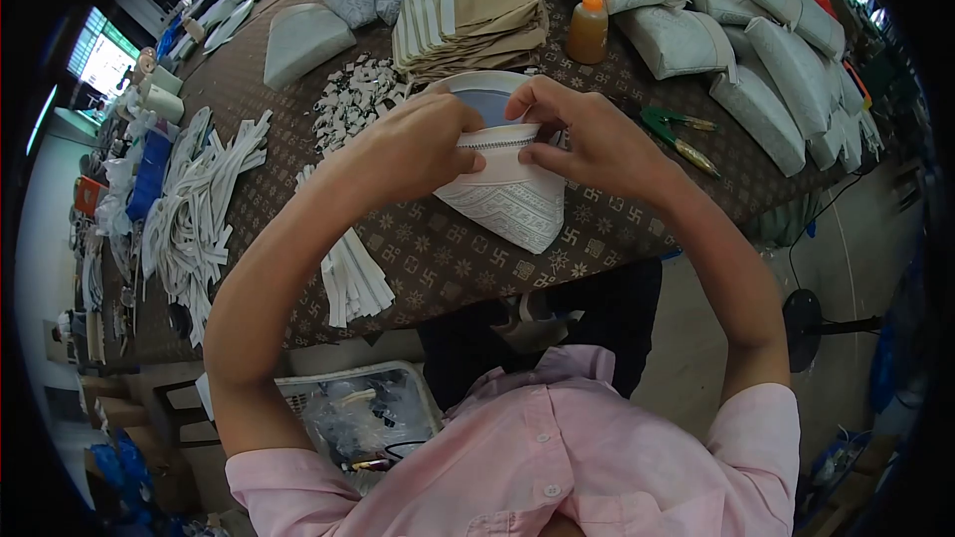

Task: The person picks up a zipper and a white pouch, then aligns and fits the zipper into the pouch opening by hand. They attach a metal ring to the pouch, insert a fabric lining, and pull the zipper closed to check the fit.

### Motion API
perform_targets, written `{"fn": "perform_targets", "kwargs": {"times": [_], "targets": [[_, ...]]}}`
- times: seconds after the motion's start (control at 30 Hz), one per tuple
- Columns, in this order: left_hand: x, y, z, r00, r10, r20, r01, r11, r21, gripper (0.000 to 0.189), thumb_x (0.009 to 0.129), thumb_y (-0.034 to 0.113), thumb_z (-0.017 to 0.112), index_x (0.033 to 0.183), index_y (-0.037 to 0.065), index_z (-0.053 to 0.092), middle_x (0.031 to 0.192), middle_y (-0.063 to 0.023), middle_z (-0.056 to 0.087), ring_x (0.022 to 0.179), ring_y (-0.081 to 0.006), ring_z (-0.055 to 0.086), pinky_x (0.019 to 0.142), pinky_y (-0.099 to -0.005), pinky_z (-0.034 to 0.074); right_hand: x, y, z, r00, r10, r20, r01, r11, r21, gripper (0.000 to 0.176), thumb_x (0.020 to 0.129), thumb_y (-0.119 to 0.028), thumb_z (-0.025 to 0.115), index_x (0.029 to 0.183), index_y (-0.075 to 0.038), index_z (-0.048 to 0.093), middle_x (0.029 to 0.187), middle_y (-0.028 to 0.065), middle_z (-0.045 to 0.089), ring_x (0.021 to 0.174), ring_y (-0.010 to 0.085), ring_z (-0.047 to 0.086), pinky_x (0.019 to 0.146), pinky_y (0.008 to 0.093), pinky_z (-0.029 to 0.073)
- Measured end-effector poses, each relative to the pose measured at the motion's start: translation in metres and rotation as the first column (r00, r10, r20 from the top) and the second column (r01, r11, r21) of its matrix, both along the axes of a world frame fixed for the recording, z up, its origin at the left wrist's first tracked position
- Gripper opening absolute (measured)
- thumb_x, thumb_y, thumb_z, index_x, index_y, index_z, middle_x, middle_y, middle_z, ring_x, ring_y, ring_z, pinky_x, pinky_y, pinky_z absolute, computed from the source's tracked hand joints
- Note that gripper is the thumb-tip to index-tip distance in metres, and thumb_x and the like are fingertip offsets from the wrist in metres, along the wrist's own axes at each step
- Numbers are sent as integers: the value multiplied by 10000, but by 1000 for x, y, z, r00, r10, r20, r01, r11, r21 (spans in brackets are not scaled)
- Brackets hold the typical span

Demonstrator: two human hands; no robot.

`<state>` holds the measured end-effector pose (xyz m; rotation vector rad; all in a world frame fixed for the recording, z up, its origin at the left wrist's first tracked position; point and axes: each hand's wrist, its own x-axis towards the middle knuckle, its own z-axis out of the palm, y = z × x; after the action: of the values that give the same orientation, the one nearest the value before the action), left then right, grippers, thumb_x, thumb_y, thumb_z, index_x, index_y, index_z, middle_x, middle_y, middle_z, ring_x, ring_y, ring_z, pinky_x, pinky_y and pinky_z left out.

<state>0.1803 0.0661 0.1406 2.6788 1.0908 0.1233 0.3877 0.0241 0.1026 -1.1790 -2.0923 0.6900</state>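
Observation:
A white fabric piece (509,201) with a grey woven pattern, shaped like a pouch or cap, is held up over the front of the table. Its round opening shows a grey-blue inside (487,107), and a dark stitched line runs below the near rim. My left hand (423,139) grips the left side of the rim, thumb on the outer face. At the right side, my right hand (577,134) pinches the rim between thumb and fingers. Some fingertips of both hands are hidden inside the opening.
Around the patterned tablecloth (438,273) lie white strips (353,278), small white pieces (353,99), stacked brown sheets (477,15), a glue bottle (588,25), green-handled snips (681,139) and several white fabric pieces (676,40). A basket (373,408) stands below the table edge.

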Motion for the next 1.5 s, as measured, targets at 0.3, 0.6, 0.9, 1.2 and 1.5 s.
{"fn": "perform_targets", "kwargs": {"times": [0.3, 0.6, 0.9, 1.2, 1.5], "targets": [[17, 0, 5, 997, -79, -16, 78, 996, -41, 341, 756, 198, 703, 1005, -1, 582, 969, -160, 594, 968, -322, 559, 843, -392, 431, -1, -1, 1, 1000, -6, 5, 6, 1000, -28, 363, 756, -6, 654, 1064, -37, 464, 966, 141, 650, 879, 236, 651, 748, 320, 488], [17, -8, -13, 965, -74, 252, 104, 989, -105, 491, 752, 63, 634, 1157, 28, 358, 880, -240, 592, 878, -439, 552, 731, -503, 416, 16, 7, 14, 988, 92, 128, -102, 992, 79, 399, 744, -5, 646, 1106, -20, 478, 962, 134, 631, 905, 238, 647, 778, 333, 503], [5, -17, -12, 959, 14, 285, 33, 987, -159, 710, 735, 46, 667, 1342, 83, 301, 865, -167, 629, 868, -354, 599, 747, -405, 448, 20, 37, 5, 910, 411, -51, -414, 896, -161, 360, 760, 30, 610, 1111, -10, 542, 900, 41, 601, 816, 96, 576, 772, 276, 474], [12, -19, 0, 959, 111, 260, -27, 951, -307, 639, 745, 52, 671, 1296, 45, 349, 925, -201, 639, 894, -360, 605, 771, -409, 447, 24, 32, -4, 955, 277, -102, -294, 929, -223, 299, 807, -1, 599, 1100, -10, 536, 882, 22, 599, 816, 73, 561, 740, 254, 455], [10, -19, -2, 965, 114, 235, -40, 953, -299, 619, 753, 65, 670, 1289, 58, 361, 946, -200, 624, 916, -355, 599, 779, -409, 449, 24, 31, -9, 957, 266, -118, -285, 938, -198, 300, 810, 5, 605, 1101, -16, 534, 943, 24, 602, 879, 76, 577, 773, 251, 467]]}}
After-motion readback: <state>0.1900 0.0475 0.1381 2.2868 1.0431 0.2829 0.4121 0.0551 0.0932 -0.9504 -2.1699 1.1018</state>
